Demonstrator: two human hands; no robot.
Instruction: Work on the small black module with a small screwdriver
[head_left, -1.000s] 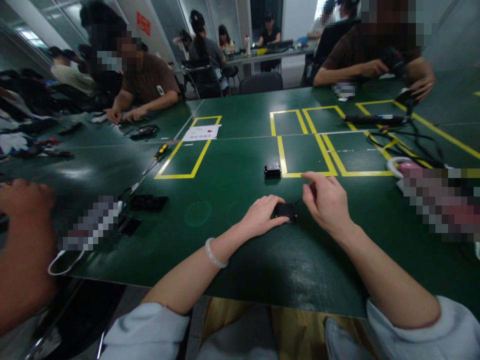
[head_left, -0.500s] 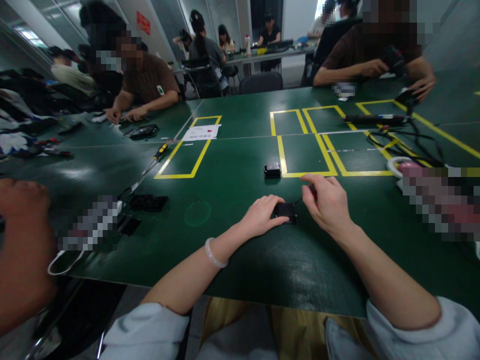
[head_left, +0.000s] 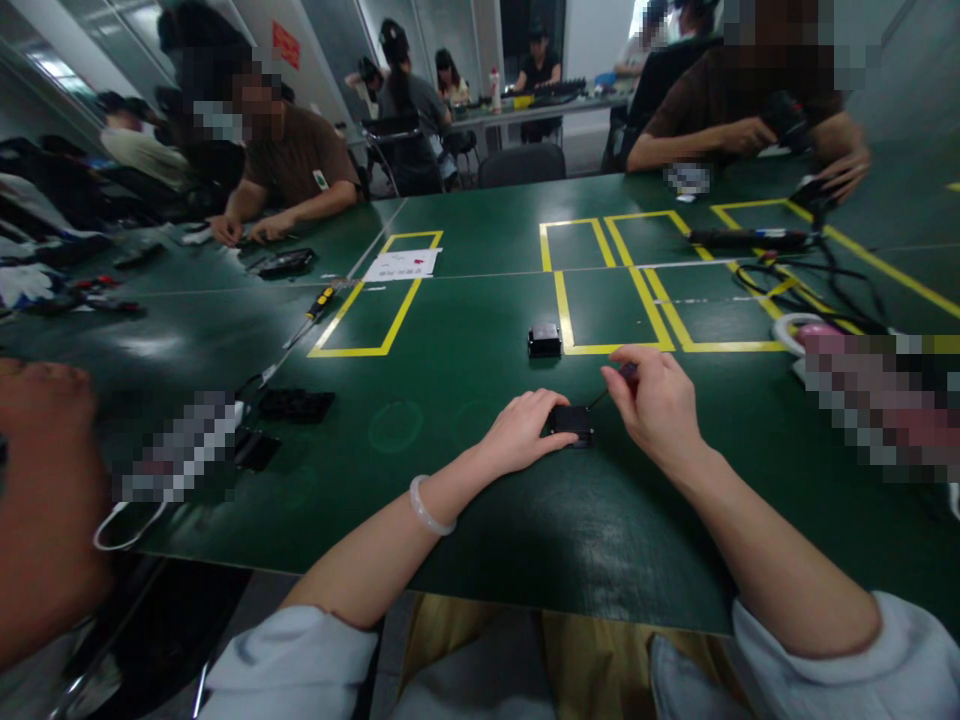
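Note:
Flat on the green table (head_left: 480, 560) lies a small black box-shaped part (head_left: 572, 420). My left hand (head_left: 525, 428) grips its left side between thumb and fingers. My right hand (head_left: 654, 398) is closed around the dark handle of a small screwdriver (head_left: 600, 399), whose thin shaft slants down to the part's upper right corner. Whether the tip sits in a screw is too small to tell. Just beyond my hands stands a second small black part (head_left: 544, 340), touched by neither hand.
Left of me are black trays (head_left: 296, 404), a blurred-out item with a white cord (head_left: 133, 535), and a yellow-black screwdriver (head_left: 321, 302). A paper sheet (head_left: 403, 264) lies farther back. At right are a pink item (head_left: 877, 390) and black cables (head_left: 840, 290). A co-worker's arm (head_left: 52, 500) is close at left.
My right hand has shifted its grip slightly on the screwdriver, so more of the shaft shows. My left hand and the black part have stayed in place.

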